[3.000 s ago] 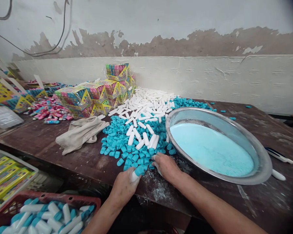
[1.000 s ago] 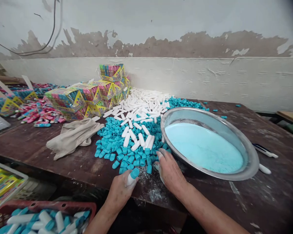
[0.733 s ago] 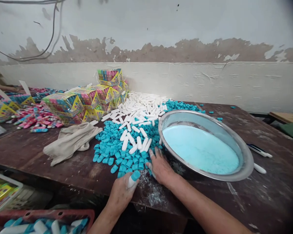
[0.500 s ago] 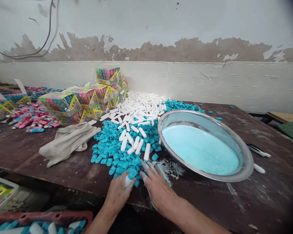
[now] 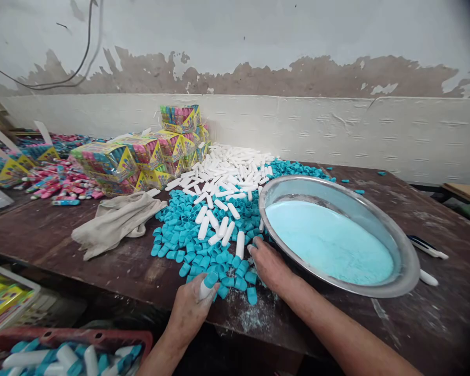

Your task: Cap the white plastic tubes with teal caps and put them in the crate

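My left hand point(image 5: 190, 308) rests at the table's front edge, closed round a white tube with a blue cap point(image 5: 208, 283). My right hand point(image 5: 269, 266) lies beside the metal basin point(image 5: 409, 271), its fingers curled among the loose blue caps point(image 5: 188, 235); whether it holds one I cannot see. A loose white tube point(image 5: 240, 244) lies just beyond its fingertips. The basin holds pale blue powder point(image 5: 329, 243). A heap of white tubes point(image 5: 227, 169) lies farther back.
A beige cloth point(image 5: 115, 222) lies left of the caps. Colourful packed boxes point(image 5: 141, 154) are stacked behind it, with pink and blue tubes point(image 5: 60, 185) at far left. A red crate point(image 5: 68, 355) of capped tubes sits below the table. White powder dusts the table edge point(image 5: 254, 313).
My right hand has moved back right toward the basin after sweeping left over the caps. Several caps now lie nearer the front edge. My left hand keeps hold of the capped tube.
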Demonstrator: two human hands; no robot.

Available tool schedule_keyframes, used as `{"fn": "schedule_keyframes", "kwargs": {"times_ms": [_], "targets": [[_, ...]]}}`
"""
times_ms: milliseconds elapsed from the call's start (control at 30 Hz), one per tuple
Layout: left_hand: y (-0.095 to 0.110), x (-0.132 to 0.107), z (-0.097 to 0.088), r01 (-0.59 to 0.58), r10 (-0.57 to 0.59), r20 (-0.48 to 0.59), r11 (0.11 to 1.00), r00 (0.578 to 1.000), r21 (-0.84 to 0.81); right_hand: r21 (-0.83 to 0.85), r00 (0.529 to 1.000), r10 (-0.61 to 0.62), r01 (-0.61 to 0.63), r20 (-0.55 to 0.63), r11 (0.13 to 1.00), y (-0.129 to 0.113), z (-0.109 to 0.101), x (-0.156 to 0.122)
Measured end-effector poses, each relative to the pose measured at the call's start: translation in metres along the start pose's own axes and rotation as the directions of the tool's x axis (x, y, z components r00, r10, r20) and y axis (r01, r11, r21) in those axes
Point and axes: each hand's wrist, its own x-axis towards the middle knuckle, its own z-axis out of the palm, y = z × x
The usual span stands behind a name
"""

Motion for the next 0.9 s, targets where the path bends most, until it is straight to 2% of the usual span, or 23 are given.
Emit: {"fn": "schedule_keyframes", "kwargs": {"times_ms": [167, 267, 333, 400, 467, 600, 633, 667, 767, 900], "targets": [[0.006, -0.002, -0.002, 0.012, -0.012, 0.000, 0.999, 1.000, -0.043, 0.032, 0.997, 0.034, -0.031, -0.068, 0.999, 0.005, 0.000, 0.001], [0.018, 0.001, 0.001, -0.007, 0.013, 0.067, 0.997, 0.998, -0.080, 0.284, 0.986, 0.025, 0.022, -0.162, 0.959, 0.003, -0.007, -0.019], [0.024, 0.003, 0.005, -0.032, 0.044, 0.131, 0.995, 0.990, -0.090, 0.501, 0.972, 0.056, 0.068, -0.228, 0.863, 0.001, -0.012, -0.037], [0.028, 0.003, 0.010, -0.066, 0.081, 0.193, 0.995, 0.978, -0.081, 0.625, 0.965, 0.111, 0.066, -0.239, 0.778, -0.002, -0.017, -0.055], [0.030, 0.003, 0.014, -0.097, 0.105, 0.257, 0.994, 0.961, -0.042, 0.719, 0.972, 0.159, 0.016, -0.175, 0.695, -0.004, -0.020, -0.070], [0.032, 0.001, 0.017, -0.182, 0.113, 0.414, 0.974, 0.903, 0.131, 0.920, 0.985, 0.141, -0.142, 0.096, 0.366, -0.001, -0.029, -0.092], [0.034, 0.000, 0.017, -0.213, 0.116, 0.444, 0.962, 0.889, 0.174, 0.933, 0.983, 0.125, -0.171, 0.137, 0.317, 0.000, -0.031, -0.096], [0.036, 0.000, 0.017, -0.244, 0.123, 0.467, 0.947, 0.876, 0.208, 0.935, 0.981, 0.112, -0.188, 0.161, 0.301, 0.001, -0.033, -0.099], [0.047, -0.001, 0.022, -0.325, 0.148, 0.518, 0.907, 0.843, 0.269, 0.924, 0.979, 0.063, -0.205, 0.195, 0.323, 0.002, -0.040, -0.107], [0.065, -0.003, 0.036, -0.404, 0.154, 0.600, 0.861, 0.785, 0.308, 0.934, 0.956, 0.047, -0.291, 0.288, 0.209, 0.000, -0.038, -0.113]]}}
